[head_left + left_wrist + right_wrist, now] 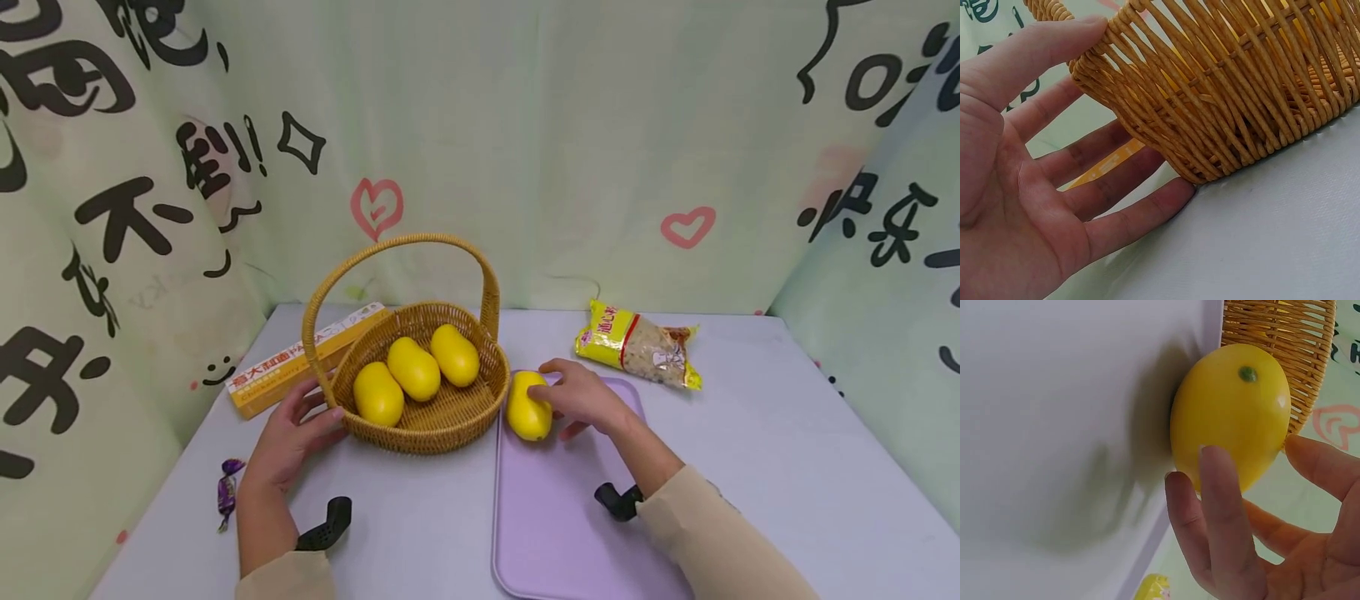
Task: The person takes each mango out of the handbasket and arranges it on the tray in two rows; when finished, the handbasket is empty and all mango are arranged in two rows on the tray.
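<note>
A sleeve (pixel 723 533) partly hides the tray (pixel 540 517). Right hand (pixel 583 398) curves round a fruit (pixel 526 417), grip unclear; splayed left hand (pixel 287 437) touches basket (pixel 420 440).

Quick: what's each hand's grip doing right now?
Left hand: open, resting against the wicker basket.
Right hand: holding the yellow fruit outside the basket.

Curtain (pixel 525 167): "不" (pixel 117 221), "乐" (pixel 900 223); box (pixel 281 379), bag (pixel 637 343) print unclear.
</note>
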`<control>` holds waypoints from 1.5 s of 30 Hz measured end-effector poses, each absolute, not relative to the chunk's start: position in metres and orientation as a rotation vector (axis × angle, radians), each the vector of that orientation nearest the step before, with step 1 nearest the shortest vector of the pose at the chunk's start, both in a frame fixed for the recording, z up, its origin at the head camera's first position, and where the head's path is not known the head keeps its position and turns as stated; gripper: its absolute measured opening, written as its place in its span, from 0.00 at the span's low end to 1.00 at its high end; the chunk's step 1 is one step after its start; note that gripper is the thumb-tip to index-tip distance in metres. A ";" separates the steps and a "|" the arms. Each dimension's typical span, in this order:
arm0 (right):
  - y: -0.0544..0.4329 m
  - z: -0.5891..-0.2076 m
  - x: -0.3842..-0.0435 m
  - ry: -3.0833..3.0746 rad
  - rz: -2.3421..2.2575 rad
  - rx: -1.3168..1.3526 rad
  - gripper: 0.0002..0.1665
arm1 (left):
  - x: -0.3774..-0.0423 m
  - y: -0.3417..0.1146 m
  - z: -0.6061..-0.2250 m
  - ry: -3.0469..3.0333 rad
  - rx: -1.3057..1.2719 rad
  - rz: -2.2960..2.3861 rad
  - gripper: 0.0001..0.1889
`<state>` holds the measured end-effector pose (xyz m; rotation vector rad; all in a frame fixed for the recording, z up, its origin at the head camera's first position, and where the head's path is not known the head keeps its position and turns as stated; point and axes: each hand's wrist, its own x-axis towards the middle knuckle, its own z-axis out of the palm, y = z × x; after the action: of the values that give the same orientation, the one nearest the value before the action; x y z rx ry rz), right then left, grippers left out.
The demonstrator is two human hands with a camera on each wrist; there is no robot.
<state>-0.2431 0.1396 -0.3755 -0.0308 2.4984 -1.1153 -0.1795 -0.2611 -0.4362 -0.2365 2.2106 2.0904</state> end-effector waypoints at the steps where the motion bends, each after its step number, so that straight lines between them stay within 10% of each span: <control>1: 0.140 -0.374 -0.243 2.512 -1.096 -0.038 0.37 | -0.180 -0.261 -0.436 2.210 -0.237 2.094 0.39; 45: 0.040 -0.282 -0.291 2.541 -0.728 -0.574 0.34 | -0.180 -0.261 -0.437 2.171 -0.265 2.121 0.38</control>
<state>-0.2915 0.0402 -0.2824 -0.5736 2.5411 -0.7284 -0.1798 -0.2609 -0.4371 -0.2647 2.1709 2.1212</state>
